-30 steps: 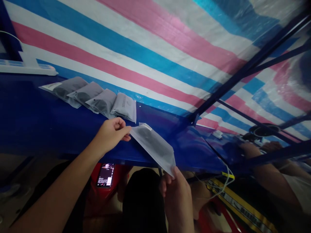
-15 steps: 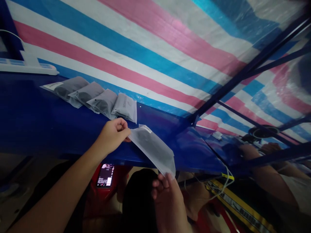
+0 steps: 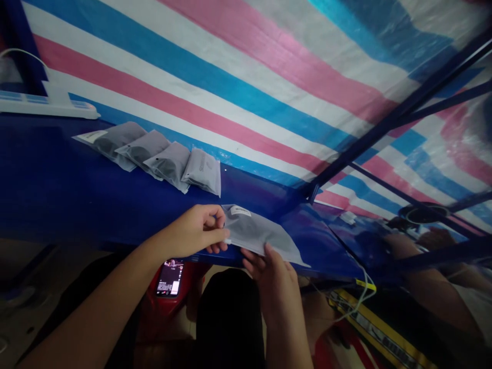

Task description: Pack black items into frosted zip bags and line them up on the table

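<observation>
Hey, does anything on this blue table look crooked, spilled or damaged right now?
Nothing looks spilled or torn. Four grey pouches lie in a tidy overlapping row on the table. The fifth pouch sits apart and slanted, with the left hand pinching its end and the right hand touching its near edge.

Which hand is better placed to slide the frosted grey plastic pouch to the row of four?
Left, probably: left hand pinches the frosted grey plastic pouch at its end nearest the row; right hand only touches its near edge.
</observation>
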### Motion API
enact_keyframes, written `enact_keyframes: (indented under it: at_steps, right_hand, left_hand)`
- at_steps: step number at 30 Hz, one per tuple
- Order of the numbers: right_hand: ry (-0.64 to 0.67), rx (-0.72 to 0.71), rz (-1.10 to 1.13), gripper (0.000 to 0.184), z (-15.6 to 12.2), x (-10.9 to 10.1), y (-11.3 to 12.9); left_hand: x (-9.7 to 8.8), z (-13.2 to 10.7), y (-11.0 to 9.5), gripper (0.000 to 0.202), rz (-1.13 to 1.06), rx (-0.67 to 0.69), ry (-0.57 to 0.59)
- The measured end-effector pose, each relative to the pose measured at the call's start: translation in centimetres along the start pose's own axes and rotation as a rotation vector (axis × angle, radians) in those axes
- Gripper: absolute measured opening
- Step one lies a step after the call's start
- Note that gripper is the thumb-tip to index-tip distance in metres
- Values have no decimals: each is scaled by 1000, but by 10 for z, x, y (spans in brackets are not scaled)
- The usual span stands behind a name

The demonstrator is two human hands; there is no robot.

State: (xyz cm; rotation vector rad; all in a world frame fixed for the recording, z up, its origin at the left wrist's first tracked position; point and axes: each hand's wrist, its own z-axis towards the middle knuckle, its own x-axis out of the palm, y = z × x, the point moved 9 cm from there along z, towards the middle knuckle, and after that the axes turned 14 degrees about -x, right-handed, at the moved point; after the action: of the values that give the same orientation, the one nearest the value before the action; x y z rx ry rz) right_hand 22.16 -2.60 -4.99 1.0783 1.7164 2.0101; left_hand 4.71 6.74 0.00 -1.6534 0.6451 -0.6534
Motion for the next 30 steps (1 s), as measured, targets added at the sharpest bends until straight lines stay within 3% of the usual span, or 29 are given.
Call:
enact_keyframes:
  at_steps: [4,7,11,15,22,30]
  right_hand:
    - [39,-78,-6,32,11,6,17]
    - [74,-133,-35,27,29,17,31]
    - [164,-187,-70,23,57,43,49]
    - [236,-248,-86,16,65,71,63]
    - [275,-309,-85,15,59,97,55]
    - [147,-372,47,17,55,96,48]
  left_hand:
    - [-2,0,-2,21,-32,45,9]
    - [-10,2,-3,21,-59,77,-63]
    - [-25,6,-5,23,-114,99,-190]
    - [-34,5,-5,27,-146,85,-268]
    - [-36,1,-6,26,-143,87,-295]
    - [-35,4,-4,30,-284,86,-252]
